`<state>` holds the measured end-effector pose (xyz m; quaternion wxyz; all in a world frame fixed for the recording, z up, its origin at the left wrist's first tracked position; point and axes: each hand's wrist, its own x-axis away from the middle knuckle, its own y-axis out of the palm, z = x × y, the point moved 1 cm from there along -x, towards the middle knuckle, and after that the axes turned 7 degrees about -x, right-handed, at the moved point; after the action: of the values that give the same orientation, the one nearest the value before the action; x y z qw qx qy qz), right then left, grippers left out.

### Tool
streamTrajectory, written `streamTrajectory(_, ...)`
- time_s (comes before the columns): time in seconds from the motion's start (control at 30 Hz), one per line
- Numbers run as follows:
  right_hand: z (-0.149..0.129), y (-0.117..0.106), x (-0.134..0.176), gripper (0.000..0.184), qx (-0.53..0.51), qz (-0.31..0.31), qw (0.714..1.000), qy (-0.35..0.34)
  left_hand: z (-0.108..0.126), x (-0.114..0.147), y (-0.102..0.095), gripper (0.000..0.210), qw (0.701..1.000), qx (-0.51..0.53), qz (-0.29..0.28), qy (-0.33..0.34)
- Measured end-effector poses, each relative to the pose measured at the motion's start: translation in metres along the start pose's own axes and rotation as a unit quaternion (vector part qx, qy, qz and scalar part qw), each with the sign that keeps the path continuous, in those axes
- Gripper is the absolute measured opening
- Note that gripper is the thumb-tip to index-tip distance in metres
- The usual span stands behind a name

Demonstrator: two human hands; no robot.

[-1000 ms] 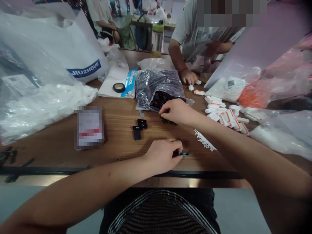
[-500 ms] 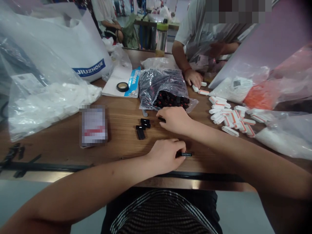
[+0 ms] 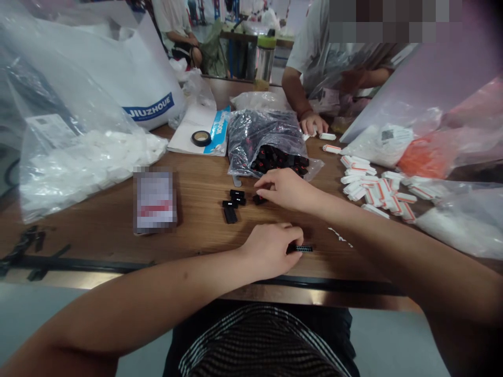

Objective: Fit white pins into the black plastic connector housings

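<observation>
My left hand (image 3: 275,250) rests near the table's front edge, closed on a black connector (image 3: 304,248) with rows of small holes in its end face. Further back, my right hand (image 3: 283,189) hovers in front of the bag of black parts, its fingers apart. Just below those fingers lies another black connector (image 3: 259,199), partly covered by the hand. To its left, several black connectors (image 3: 234,201) sit in a small cluster. Black pieces with red marks (image 3: 277,158) show at the mouth of the clear plastic bag (image 3: 257,125).
White pieces with orange strips (image 3: 373,188) are heaped on the right, beside clear bags. A co-worker's hand (image 3: 314,124) touches similar pieces. Small white strips (image 3: 340,237) lie near my right forearm. A tape roll (image 3: 201,138), pixelated box (image 3: 155,201) and large bag (image 3: 90,162) occupy the left.
My right fingers have come off the black connector, which now lies below them. My left hand keeps its hold. White strips show beside my right forearm. The view has shifted slightly.
</observation>
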<state>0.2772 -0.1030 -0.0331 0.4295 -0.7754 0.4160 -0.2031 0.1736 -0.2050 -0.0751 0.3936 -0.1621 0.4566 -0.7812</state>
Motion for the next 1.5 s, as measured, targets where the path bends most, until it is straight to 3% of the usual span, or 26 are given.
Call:
streamTrajectory(0.17, -0.003, 0.002, 0.006, 0.024, 0.140, -0.044, 0.986, -0.073, 0.001, -0.001, -0.001, 0.010, 1.000, 0.004, -0.007, -0.010)
streamTrajectory(0.3, 0.000, 0.009, 0.005, 0.031, 0.209, -0.063, 0.974, -0.062, 0.001, -0.001, -0.002, 0.010, 1.000, 0.002, -0.009, -0.013)
streamTrajectory(0.63, -0.002, 0.009, -0.009, 0.029, 0.118, -0.067, 0.991, -0.015, 0.001, -0.001, -0.002, 0.012, 1.000, 0.002, -0.006, -0.003)
streamTrajectory(0.87, -0.013, 0.022, -0.016, 0.028, 0.059, -0.050, 0.996, -0.031, 0.001, -0.001, -0.003, 0.011, 1.000, 0.022, 0.002, -0.004)
streamTrajectory(1.03, -0.032, 0.015, -0.013, 0.029, 0.071, -0.004, 0.996, -0.046, 0.000, -0.001, -0.001, 0.010, 1.000, 0.020, 0.001, -0.003)
streamTrajectory(1.2, -0.053, 0.019, -0.005, 0.025, 0.115, -0.110, 0.971, -0.180, -0.002, 0.000, 0.004, 0.010, 0.999, 0.040, 0.011, 0.011)
streamTrajectory(1.33, -0.060, 0.033, -0.012, 0.033, 0.170, -0.114, 0.963, -0.177, -0.002, 0.001, 0.009, 0.012, 0.999, 0.050, 0.014, 0.006)
streamTrajectory(1.5, -0.066, 0.040, -0.014, 0.020, 0.196, -0.124, 0.959, -0.161, -0.001, 0.003, 0.012, 0.022, 0.999, 0.027, 0.009, -0.033)
